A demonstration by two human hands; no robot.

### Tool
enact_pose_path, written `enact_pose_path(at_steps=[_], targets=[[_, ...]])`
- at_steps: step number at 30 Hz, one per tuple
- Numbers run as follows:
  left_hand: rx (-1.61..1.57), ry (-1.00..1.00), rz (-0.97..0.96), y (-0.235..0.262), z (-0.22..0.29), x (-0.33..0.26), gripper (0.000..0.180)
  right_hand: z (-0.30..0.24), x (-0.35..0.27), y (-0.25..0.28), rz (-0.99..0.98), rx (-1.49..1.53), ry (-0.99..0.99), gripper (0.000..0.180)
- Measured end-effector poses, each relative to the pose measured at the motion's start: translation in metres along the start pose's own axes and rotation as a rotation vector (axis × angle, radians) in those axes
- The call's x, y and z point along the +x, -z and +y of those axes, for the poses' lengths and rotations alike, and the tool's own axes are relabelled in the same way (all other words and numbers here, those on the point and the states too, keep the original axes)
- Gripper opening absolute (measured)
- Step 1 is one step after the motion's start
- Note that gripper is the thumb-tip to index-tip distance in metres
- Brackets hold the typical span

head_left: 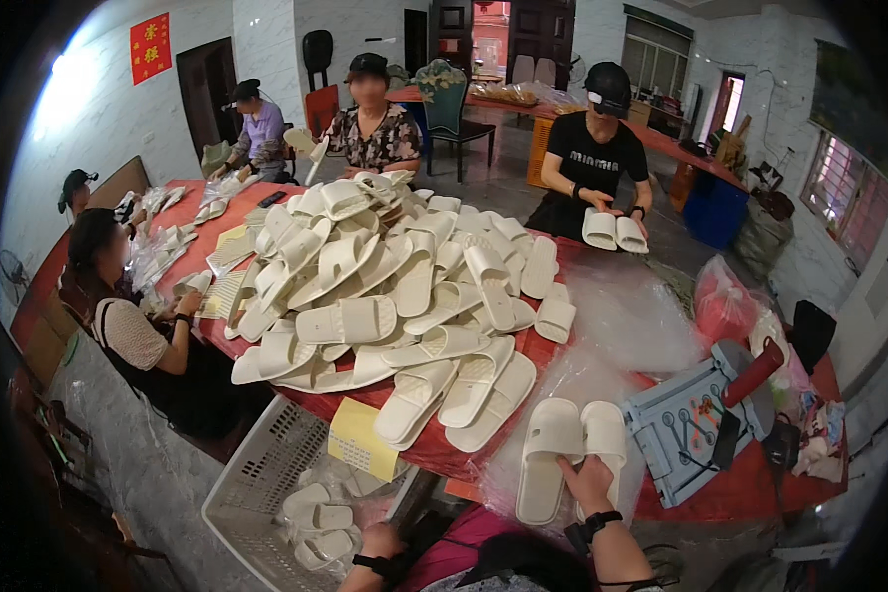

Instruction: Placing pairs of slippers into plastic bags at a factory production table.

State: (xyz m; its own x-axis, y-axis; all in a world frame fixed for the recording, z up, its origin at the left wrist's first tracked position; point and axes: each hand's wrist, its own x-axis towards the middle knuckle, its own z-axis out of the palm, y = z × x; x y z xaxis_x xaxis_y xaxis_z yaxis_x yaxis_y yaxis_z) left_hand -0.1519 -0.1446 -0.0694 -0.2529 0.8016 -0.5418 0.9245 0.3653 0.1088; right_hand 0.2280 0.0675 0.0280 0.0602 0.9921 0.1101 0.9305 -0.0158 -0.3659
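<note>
A pair of cream slide slippers, the left slipper [541, 483] and the right slipper [604, 434], lies side by side on clear plastic at the near right of the table. My right hand [589, 483] grips the pair from the near side, its thumb at the left slipper's inner edge and its fingers over the right one. My left hand [380, 541] is low near my body, beside the basket. Its fingers look curled in; what they hold, if anything, is hidden. A large heap of slippers [345, 321] covers the middle of the red table.
A white perforated basket [266, 464] with bagged slippers stands below the table's near edge. A yellow sheet [362, 439] hangs over that edge. Right of my pair are a grey-blue tool [686, 424] with a red handle and a pink bag [725, 301]. Several co-workers sit or stand around.
</note>
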Motion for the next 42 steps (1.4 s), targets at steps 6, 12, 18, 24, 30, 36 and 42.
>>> enact_pose_path(at_steps=[6, 12, 18, 24, 30, 36, 42], targets=[[-0.016, -0.020, 0.019, 0.006, 0.002, -0.005, 0.050, -0.003, 0.002, -0.001, 0.047, -0.009, 0.014, 0.059], [-0.033, 0.012, 0.026, 0.007, 0.001, -0.004, 0.053, -0.007, 0.001, 0.002, 0.032, -0.038, -0.005, 0.060], [-0.121, 0.035, 0.063, 0.008, 0.002, -0.008, 0.052, -0.005, 0.002, -0.001, 0.030, -0.077, -0.008, 0.060], [-0.078, -0.008, 0.068, 0.009, 0.003, -0.007, 0.056, 0.000, 0.006, -0.004, 0.056, -0.079, -0.017, 0.059], [-0.014, -0.025, 0.052, 0.004, -0.001, -0.008, 0.056, -0.005, 0.004, -0.005, 0.058, -0.072, 0.010, 0.057], [-0.043, -0.004, 0.010, 0.020, 0.005, -0.010, 0.057, -0.002, 0.005, -0.006, 0.112, -0.093, 0.052, 0.054], [-0.032, 0.008, 0.013, 0.021, 0.006, -0.009, 0.055, -0.003, 0.005, -0.007, 0.107, -0.081, 0.050, 0.055]])
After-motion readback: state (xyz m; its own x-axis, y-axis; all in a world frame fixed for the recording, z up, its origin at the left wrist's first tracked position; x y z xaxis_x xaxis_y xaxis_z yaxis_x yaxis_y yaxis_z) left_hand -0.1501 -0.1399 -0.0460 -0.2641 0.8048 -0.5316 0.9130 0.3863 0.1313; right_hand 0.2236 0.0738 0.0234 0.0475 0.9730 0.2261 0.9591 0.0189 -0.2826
